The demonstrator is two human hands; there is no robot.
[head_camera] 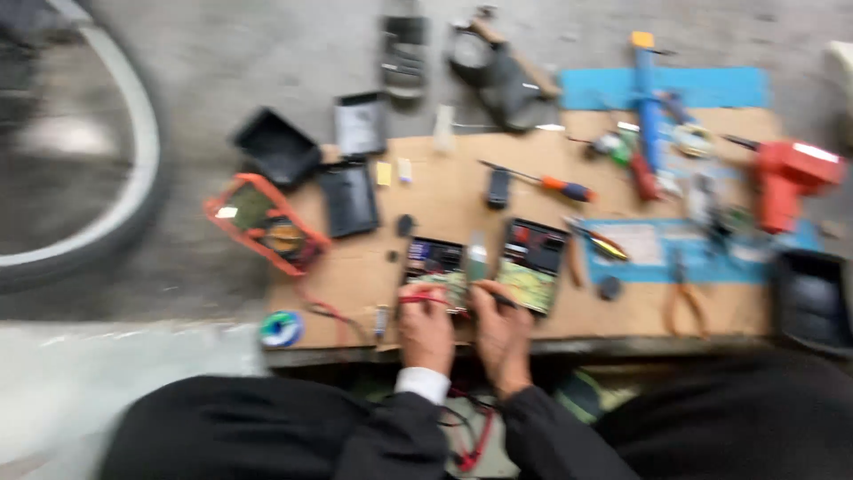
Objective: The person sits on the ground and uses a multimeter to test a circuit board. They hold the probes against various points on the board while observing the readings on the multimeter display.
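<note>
Resting on cardboard sheet [444,204] over concrete floor [267,53]: left hand [425,331] grasping red probe [422,300]; right hand [500,333] grasping black probe [503,302].

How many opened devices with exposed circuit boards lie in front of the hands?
2. One open device lies just beyond the left hand; the other open device lies beyond the right hand. The frame is blurred, so smaller boards elsewhere may go unnoticed.

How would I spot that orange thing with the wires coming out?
Find the brown cardboard sheet on the floor, then look at its left edge. The multimeter lies there tilted, half off the cardboard. It alone has an orange casing around a dark face, beside plain black trays.
</note>
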